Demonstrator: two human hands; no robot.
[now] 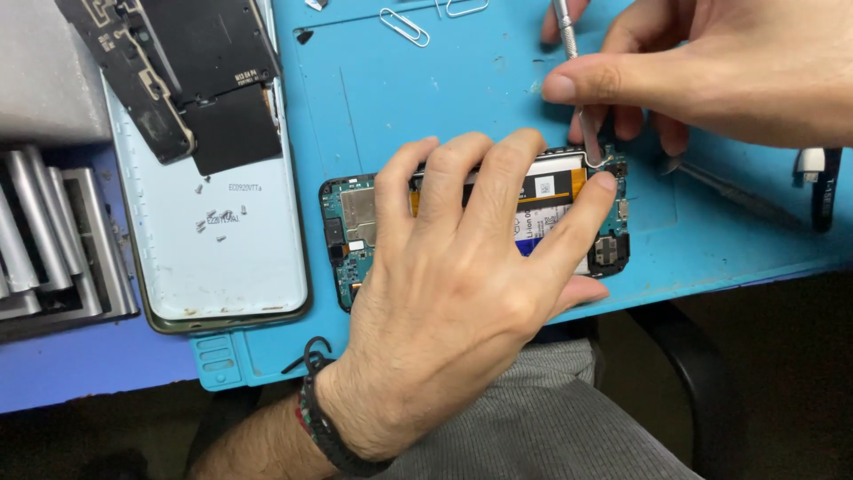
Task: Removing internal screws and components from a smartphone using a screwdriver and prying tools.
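Blue mat [400, 98] — opened phone [355, 227]; circuitry and battery exposed.

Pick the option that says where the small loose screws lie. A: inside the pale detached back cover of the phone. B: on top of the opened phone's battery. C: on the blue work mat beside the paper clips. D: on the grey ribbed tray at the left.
A: the small loose screws sit scattered on the inner face of the pale detached back cover, left of the opened phone that the left hand presses down.
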